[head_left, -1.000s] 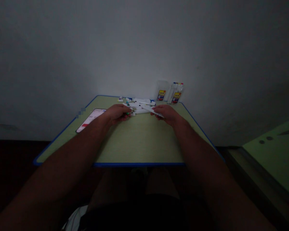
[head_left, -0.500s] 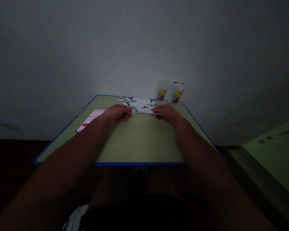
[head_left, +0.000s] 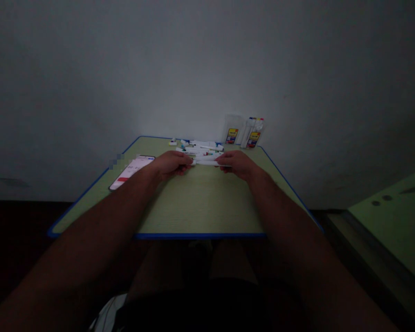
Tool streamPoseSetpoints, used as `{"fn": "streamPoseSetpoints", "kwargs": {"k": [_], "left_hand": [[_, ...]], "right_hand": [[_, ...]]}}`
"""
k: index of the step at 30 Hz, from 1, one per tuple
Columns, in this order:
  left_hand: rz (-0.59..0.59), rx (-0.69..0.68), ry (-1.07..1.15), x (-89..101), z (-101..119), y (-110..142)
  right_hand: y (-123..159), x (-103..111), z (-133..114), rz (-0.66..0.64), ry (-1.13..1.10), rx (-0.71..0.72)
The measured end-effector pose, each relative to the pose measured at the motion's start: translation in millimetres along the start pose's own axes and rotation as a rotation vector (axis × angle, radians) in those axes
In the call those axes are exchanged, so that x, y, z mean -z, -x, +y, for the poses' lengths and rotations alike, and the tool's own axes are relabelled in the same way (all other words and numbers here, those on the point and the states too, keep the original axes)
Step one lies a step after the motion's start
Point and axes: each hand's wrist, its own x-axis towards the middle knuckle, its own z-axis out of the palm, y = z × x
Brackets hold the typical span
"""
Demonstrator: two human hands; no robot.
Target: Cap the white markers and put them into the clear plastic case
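A white marker point(head_left: 206, 163) lies level between my two hands, just over the near side of a pile of white markers point(head_left: 204, 146). My right hand point(head_left: 238, 163) grips its right part, with the fingers pinched around the barrel. At the other end, my left hand point(head_left: 174, 163) is closed on a small white cap, mostly hidden by the fingers, which meets the marker's tip end. Several loose caps point(head_left: 173, 142) lie beyond my left hand, by the pile.
A lit phone point(head_left: 131, 173) lies on the left of the pale green table point(head_left: 200, 207), which has a blue edge. At the back right stand a clear plastic case point(head_left: 232, 131) and a second case point(head_left: 254, 134) with several markers inside. A wall rises behind.
My hands have come slightly closer together. The marker's dark tip, seen bare before, is now covered at my left fingers, where the cap and marker meet.
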Motion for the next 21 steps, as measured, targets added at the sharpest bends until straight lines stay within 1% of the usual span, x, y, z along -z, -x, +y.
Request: {"fn": "streamPoseSetpoints", "kwargs": {"k": [4, 11, 21], "left_hand": [[-0.029, 0.014, -0.016, 0.0, -1.8, -1.8], [-0.042, 0.022, 0.001, -2.7, -3.7, -1.4], [-0.052, 0.026, -0.001, -6.0, -2.6, 0.7]], "right_hand": [[-1.5, -0.2, 1.5, -0.018, 0.007, -0.003], [-1.0, -1.2, 1.7, -0.039, 0.014, 0.005], [1.8, -4.4, -1.4, -0.034, 0.019, -0.016]]}}
